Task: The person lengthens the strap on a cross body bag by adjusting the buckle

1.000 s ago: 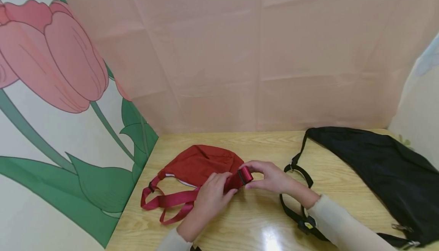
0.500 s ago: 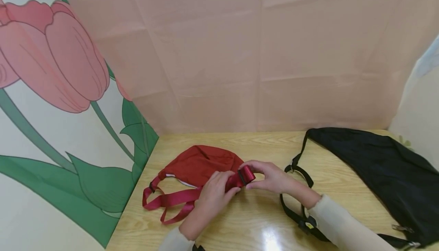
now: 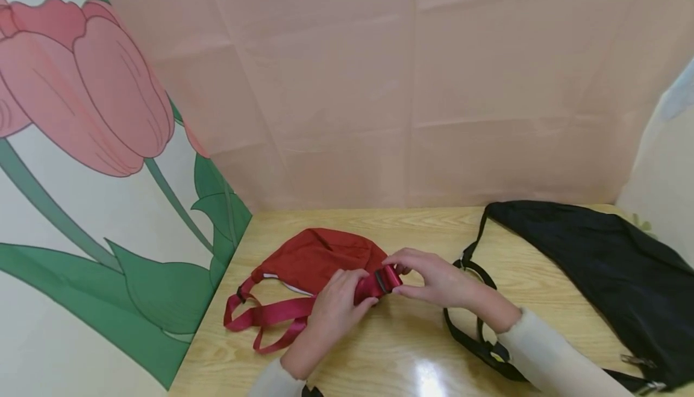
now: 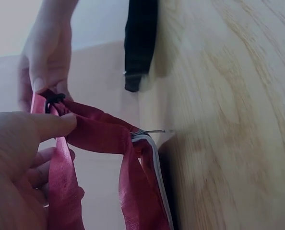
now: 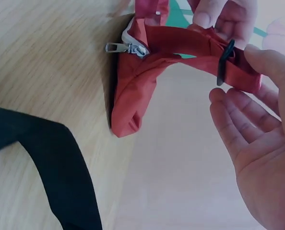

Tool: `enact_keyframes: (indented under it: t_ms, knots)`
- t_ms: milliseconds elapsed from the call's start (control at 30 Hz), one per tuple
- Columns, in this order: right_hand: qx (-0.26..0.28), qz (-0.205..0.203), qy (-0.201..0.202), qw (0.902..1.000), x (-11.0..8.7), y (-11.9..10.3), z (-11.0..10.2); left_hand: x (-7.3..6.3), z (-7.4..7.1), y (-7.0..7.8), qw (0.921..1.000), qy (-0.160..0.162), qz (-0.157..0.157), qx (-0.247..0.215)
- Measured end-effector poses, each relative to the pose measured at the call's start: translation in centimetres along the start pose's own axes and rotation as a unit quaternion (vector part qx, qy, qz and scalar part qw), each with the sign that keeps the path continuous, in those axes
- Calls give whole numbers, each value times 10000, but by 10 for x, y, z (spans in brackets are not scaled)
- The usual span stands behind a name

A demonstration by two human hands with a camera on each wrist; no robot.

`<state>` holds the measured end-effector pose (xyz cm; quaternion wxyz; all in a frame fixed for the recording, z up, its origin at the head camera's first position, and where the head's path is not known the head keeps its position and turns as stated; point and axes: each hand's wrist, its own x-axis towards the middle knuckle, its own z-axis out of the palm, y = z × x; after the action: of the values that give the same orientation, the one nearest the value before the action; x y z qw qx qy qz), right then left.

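A red waist bag point(image 3: 314, 255) lies on the wooden table point(image 3: 379, 349). Its red strap point(image 3: 271, 318) loops out toward the near left. My left hand point(image 3: 358, 291) grips the strap just left of the black slider buckle point(image 3: 379, 281), thumb on top point(image 4: 46, 125). My right hand point(image 3: 398, 276) pinches the strap end at the buckle, thumb on the folded webbing point(image 5: 272, 62). In the right wrist view the buckle point(image 5: 225, 62) and the bag's silver zipper pull point(image 5: 125, 48) show clearly, and the strap point(image 5: 190, 45) is held above the table.
A black bag point(image 3: 596, 264) lies at the right, and its black strap point(image 3: 466, 337) curls under my right forearm. Pink backdrop panels stand close behind the table, with a tulip-painted panel point(image 3: 108, 174) along the left side.
Both hands stay on the strap. The buckle end has dipped slightly and my right wrist has shifted a little to the right.
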<state>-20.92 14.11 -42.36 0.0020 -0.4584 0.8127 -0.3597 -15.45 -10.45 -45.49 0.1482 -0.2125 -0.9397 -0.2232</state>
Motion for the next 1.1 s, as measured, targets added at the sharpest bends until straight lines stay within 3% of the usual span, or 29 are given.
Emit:
enact_keyframes:
  t_ms: [233, 400, 600, 867, 1100]
  knots:
    - [875, -11, 6, 9962, -1, 4, 4, 3, 0, 6, 9995, -298, -93, -52]
    - [1359, 303, -155, 9901, -3, 6, 7, 2, 4, 5, 9997, -212, -23, -75]
    - [1452, 485, -168, 9881, -5, 8, 6, 3, 7, 3, 9999, 106, 86, -81]
    - [1556, 387, -134, 9870, -6, 11, 7, 4, 10, 4, 9995, 227, 176, -116]
    - [1599, 566, -99, 9855, -10, 12, 6, 4, 11, 5, 9981, 507, 350, 83]
